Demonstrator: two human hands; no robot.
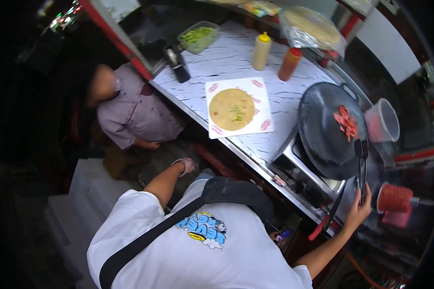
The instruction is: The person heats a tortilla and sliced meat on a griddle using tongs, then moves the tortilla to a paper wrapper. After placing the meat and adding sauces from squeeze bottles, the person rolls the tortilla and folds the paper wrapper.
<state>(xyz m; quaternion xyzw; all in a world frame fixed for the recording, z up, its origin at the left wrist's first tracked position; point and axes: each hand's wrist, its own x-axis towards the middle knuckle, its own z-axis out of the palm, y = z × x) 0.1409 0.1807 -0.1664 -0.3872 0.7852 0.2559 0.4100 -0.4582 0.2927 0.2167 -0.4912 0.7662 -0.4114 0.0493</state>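
Left hand (188, 165) hangs outside the front edge of the counter (285, 110); grip cannot be told. Flatbread (222, 102) with greens (236, 113) lies on paper (262, 114) by that edge. Pan (318, 132), toward the counter's right end, contains red meat strips (347, 124). Right hand (358, 208) wrapped around black tongs (361, 166), tips near the meat.

From where I stand, the person's right forearm (325, 253) extends forward and outward to the right. The right hand (360, 209) is closed in a grip, its fingers directed forward. The left forearm (164, 185) angles forward and inward. The left hand (187, 165) is positioned ahead of the torso (178, 245), well apart from the right; its finger pose is indistinct.
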